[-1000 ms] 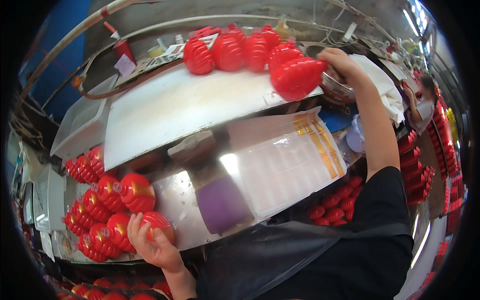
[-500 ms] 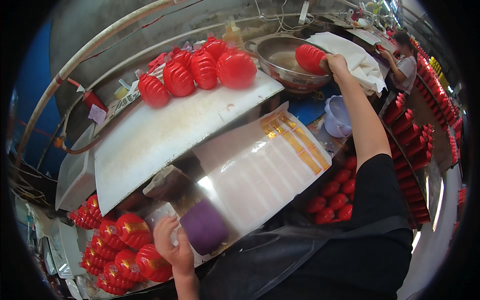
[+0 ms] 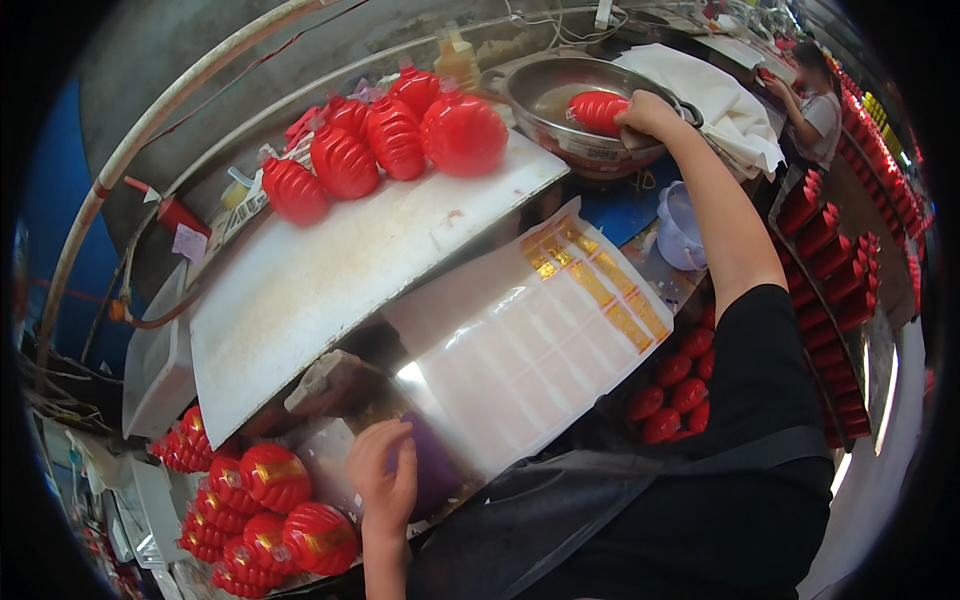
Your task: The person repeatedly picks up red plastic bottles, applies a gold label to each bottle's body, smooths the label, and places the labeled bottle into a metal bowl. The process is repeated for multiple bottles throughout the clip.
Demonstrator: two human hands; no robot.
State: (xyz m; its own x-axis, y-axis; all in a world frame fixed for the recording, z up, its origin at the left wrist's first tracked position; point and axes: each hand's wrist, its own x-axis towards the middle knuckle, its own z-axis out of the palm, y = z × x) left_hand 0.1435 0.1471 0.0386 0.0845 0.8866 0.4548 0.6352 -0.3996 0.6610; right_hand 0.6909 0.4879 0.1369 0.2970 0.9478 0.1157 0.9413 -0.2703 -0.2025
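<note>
My right hand (image 3: 650,115) is wrapped round one end of a red ribbed plastic bottle (image 3: 598,112). The bottle lies on its side, low inside the steel basin (image 3: 520,105) at the back, which has liquid in it. My left hand (image 3: 382,470) is bent at the front, thumb apart from the fingers, and nothing shows in it. It is beside a purple rounded object (image 3: 432,470) and partly covers it. To its right lies a translucent sheet (image 3: 500,370) with gold labels (image 3: 595,285) along its far right end.
Several red bottles (image 3: 345,160) stand on the white board (image 3: 340,265); more, with gold labels, are stacked at the lower left (image 3: 275,478). A white cloth (image 3: 700,95) and a lilac bucket (image 3: 680,230) flank the basin. At the far right a person (image 3: 815,110) works near racks of red items.
My right hand has lowered the red bottle into the basin, moving it slightly left. My left hand has shifted right, in front of the purple object, with its fingers more bent.
</note>
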